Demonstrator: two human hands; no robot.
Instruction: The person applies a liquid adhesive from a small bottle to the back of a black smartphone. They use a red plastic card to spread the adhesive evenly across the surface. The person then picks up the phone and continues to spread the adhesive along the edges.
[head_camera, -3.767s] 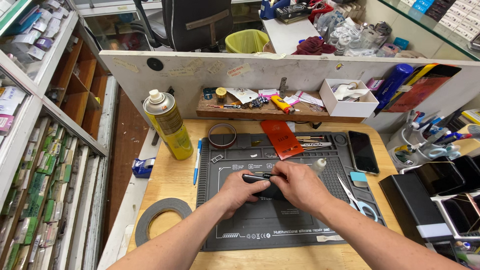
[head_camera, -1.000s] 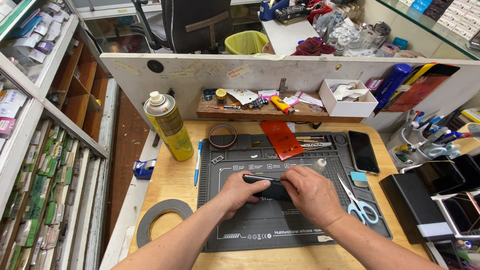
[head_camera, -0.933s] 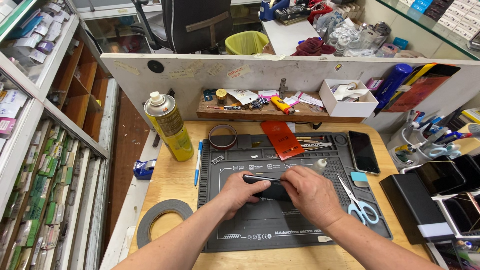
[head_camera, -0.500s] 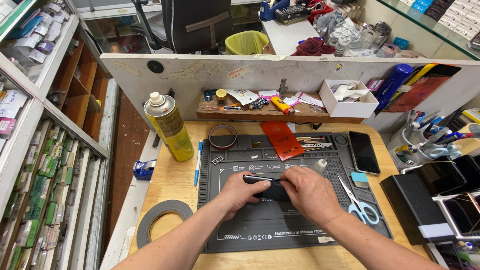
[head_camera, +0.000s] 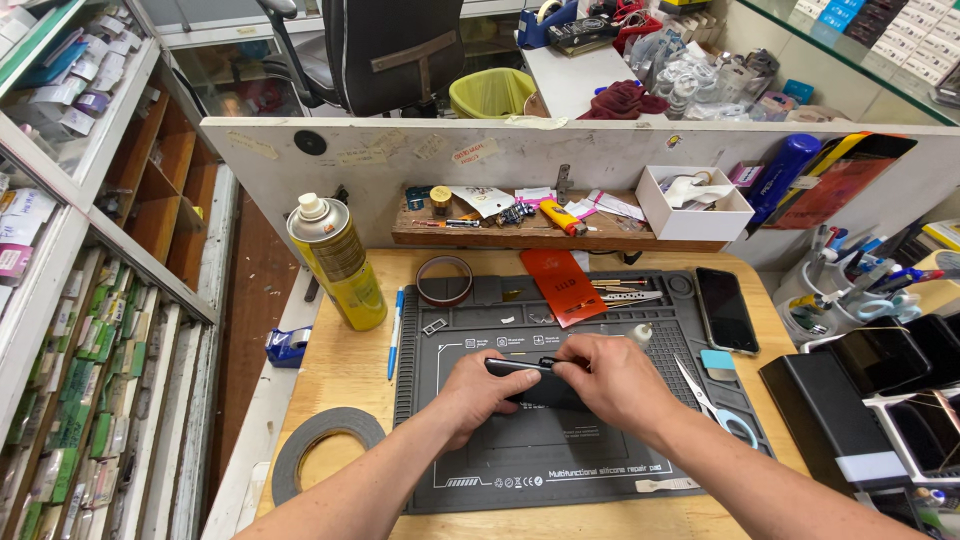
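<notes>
Both of my hands meet over the dark grey work mat (head_camera: 560, 470) on the wooden bench. My left hand (head_camera: 478, 392) grips a slim black phone (head_camera: 522, 368) by its left end and holds it on edge just above the mat. My right hand (head_camera: 606, 378) curls over the phone's right end, with fingertips pinching at its top edge. Most of the phone is hidden under my fingers.
A yellow spray can (head_camera: 337, 262) stands at the back left. On the bench lie a blue pen (head_camera: 395, 333), a black tape roll (head_camera: 326, 452), a brown tape ring (head_camera: 445, 280), a red card (head_camera: 562, 285), scissors (head_camera: 715, 405) and another black phone (head_camera: 725, 309). A white box (head_camera: 693, 205) sits on the shelf.
My hands stay over the mat with the phone between them. My right hand's fingers have shifted slightly along the phone's top edge.
</notes>
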